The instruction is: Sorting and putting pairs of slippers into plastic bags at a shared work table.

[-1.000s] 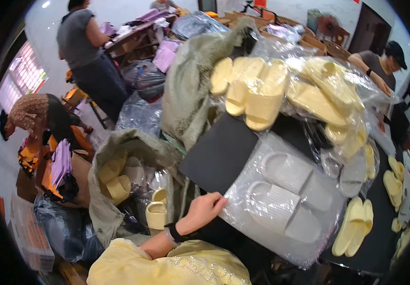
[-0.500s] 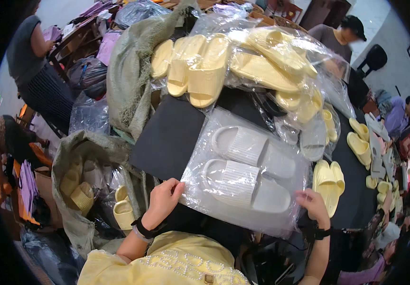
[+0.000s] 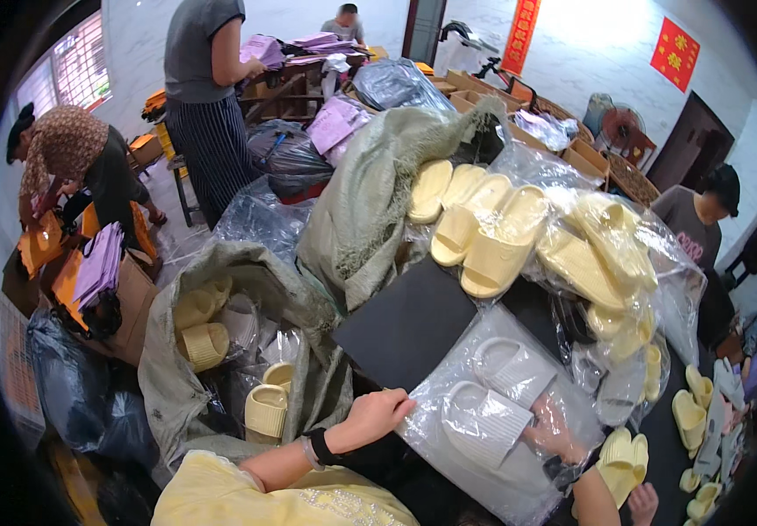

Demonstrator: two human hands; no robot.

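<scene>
While the left hand (image 3: 380, 415) rests on the near left edge of a clear plastic bag (image 3: 501, 412), its fingers are curled and pinch the film there. Inside the bag lie two white slippers (image 3: 497, 399) side by side, and the bag lies on the dark worktop (image 3: 405, 324) just in front of the person. Under the film at the right side sits the right hand (image 3: 554, 436), its fingers spread flat. Behind the bag a heap of yellow slippers (image 3: 492, 232) rests in loose plastic. At the left an open grey sack (image 3: 221, 289) holds more yellow slippers.
</scene>
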